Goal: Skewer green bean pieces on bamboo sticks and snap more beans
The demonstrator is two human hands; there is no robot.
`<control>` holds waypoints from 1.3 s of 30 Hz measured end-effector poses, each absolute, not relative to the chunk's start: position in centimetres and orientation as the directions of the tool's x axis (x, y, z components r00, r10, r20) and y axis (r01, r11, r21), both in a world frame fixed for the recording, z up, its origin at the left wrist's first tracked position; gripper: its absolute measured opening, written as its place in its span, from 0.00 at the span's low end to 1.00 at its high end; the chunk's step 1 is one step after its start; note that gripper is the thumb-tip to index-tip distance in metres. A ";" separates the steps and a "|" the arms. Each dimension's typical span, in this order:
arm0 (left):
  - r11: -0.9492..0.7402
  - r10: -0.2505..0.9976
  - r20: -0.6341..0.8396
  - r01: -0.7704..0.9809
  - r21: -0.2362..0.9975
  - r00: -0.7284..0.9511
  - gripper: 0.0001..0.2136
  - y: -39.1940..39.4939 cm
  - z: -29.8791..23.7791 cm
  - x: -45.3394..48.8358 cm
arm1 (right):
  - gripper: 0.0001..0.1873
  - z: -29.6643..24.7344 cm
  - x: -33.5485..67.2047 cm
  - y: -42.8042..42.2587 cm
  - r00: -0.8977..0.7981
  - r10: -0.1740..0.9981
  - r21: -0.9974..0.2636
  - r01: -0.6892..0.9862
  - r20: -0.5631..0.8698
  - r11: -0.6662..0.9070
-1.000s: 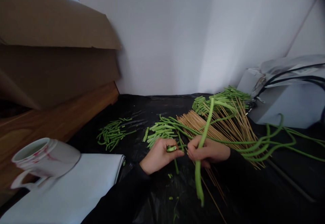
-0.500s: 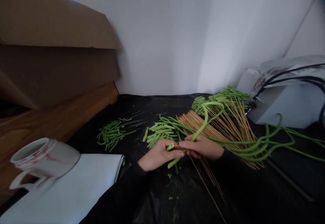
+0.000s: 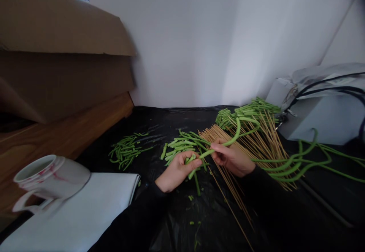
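Note:
My right hand point(image 3: 232, 157) pinches a long green bean point(image 3: 236, 132), which loops up and over above the fingers. My left hand point(image 3: 179, 170) is closed on short cut green bean pieces point(image 3: 191, 174), its thumb close to the long bean's end. Just behind the left hand lies a pile of cut bean pieces point(image 3: 179, 145). Beneath and beyond my right hand spread thin wooden skewers point(image 3: 219, 136). More whole long beans point(image 3: 288, 168) trail to the right of my right wrist.
A heap of thin bean ends point(image 3: 127, 151) lies left on the black plastic sheet point(image 3: 159, 118). Stacked bean pieces point(image 3: 256, 109) sit at the back right by a grey box point(image 3: 322, 118). A white mug point(image 3: 57, 177) rests on a folded white sheet point(image 3: 97, 206), near a cardboard box point(image 3: 65, 54).
My right hand has shifted right and slightly up, away from the left hand, taking the long bean along. The left hand stays nearly in place.

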State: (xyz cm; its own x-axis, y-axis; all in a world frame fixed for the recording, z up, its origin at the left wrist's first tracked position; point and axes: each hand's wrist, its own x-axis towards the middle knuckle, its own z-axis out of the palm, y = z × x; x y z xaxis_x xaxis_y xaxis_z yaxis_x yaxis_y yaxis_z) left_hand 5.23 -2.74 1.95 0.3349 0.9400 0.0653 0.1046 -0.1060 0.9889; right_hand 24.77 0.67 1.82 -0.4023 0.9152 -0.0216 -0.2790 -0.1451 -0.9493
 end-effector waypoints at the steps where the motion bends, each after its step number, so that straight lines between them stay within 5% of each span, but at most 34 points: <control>1: -0.077 0.946 0.055 0.058 0.995 0.321 0.16 -2.7 1.8 5.3 | 0.17 1.7 24.8 0.7 -0.400 0.916 -0.947 -0.287 -0.014 -0.140; 13: 0.031 0.996 -0.004 -0.311 0.950 0.086 0.16 -2.1 1.2 5.3 | 0.13 1.2 23.1 -0.2 -0.331 0.938 -0.992 -0.102 0.106 0.076; 21: 0.030 0.996 -0.077 -0.600 0.800 -0.053 0.12 -0.9 2.2 3.5 | 0.13 1.1 23.4 0.1 -0.358 0.934 -0.981 -0.185 0.014 -0.057; 27: 0.232 0.966 -0.226 -0.795 0.561 0.122 0.09 -0.6 2.7 2.7 | 0.12 1.2 23.8 0.1 -0.485 0.875 -0.953 -0.258 -0.015 -0.159; 32: 0.194 0.978 -0.095 -0.661 0.725 0.183 0.08 -1.1 2.5 3.0 | 0.12 1.3 23.9 0.0 -0.500 0.866 -0.949 -0.265 -0.015 -0.170; 39: 0.226 0.890 -0.165 -0.098 0.969 0.425 0.17 -2.4 1.9 4.1 | 0.13 1.3 24.0 0.0 -0.541 0.841 -0.969 -0.193 -0.025 -0.154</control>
State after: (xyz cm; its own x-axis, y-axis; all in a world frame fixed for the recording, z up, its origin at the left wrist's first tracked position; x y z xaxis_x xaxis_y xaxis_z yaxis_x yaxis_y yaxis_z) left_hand 4.12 -2.36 1.89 0.4245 0.8903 -0.1648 -0.0982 0.2263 0.9691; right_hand 23.99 0.05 1.31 -0.5411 0.8406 -0.0253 -0.1931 -0.1535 -0.9691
